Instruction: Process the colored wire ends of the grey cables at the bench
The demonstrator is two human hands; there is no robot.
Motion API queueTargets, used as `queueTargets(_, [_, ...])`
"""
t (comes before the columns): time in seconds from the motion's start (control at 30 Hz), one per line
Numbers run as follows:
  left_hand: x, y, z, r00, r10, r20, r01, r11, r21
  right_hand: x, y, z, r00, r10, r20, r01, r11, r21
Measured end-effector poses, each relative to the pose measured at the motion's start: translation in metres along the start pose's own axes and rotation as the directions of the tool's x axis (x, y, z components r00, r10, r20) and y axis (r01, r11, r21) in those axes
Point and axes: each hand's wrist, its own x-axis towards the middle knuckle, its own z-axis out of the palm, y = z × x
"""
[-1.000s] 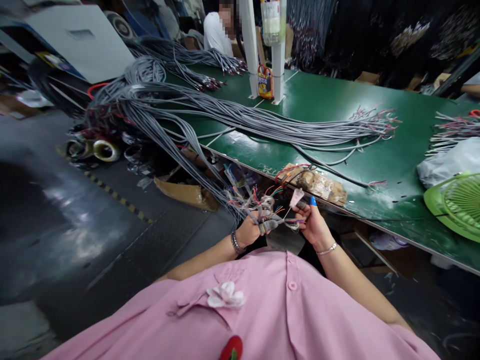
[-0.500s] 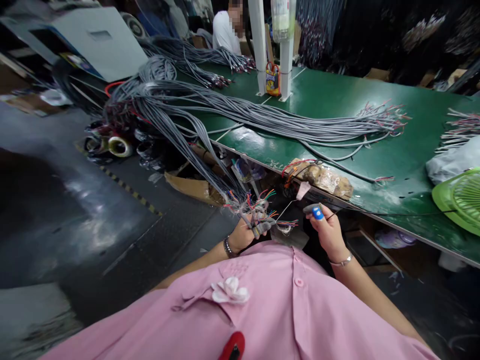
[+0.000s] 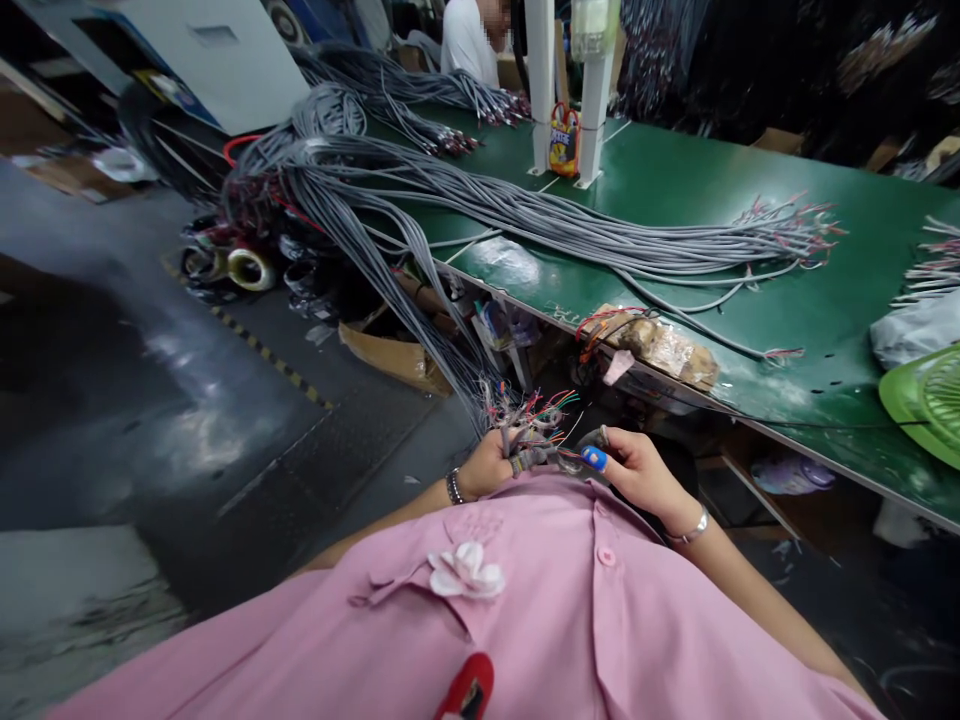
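Observation:
My left hand (image 3: pixel 491 463) is closed around the end of a grey cable (image 3: pixel 531 460), in front of my pink shirt. Frayed pale fibres and thin coloured wires (image 3: pixel 559 405) fan out just above those fingers. My right hand (image 3: pixel 637 470) has come to the wire tips on the right of the cable end. Blue tape covers its thumb and a grey cover its forefinger; the two pinch at the thin wires, whose tips are partly hidden. A bundle of grey cables (image 3: pixel 420 310) hangs from the table edge towards my left hand.
On the green table (image 3: pixel 675 190) lies a long bundle of grey cables (image 3: pixel 570 225). A tape-wrapped block (image 3: pixel 660 350) sits at its edge, and a green fan (image 3: pixel 930 400) stands at the right. A cardboard box (image 3: pixel 394 360) is below. Beyond the table is another person (image 3: pixel 469 45).
My right hand has moved left and slightly down, from apart to the wire tips, its fingers now at them. My left hand keeps its hold on the cable. The view has shifted slightly.

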Motion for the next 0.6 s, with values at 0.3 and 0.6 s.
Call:
queueTargets(0.3, [0.002,-0.003,-0.004,0.928,0.359,-0.102,-0.330,0.917,0.224,0.002,0.022,-0.001,0.979,0.177,-0.096,-0.163,0.976,0.145])
queueTargets(0.6, [0.018,-0.005,-0.008,0.960,0.214,-0.182,-0.186,0.970,0.157,0.002,0.014,0.006,0.936,0.351,0.017,-0.305,0.786,0.537])
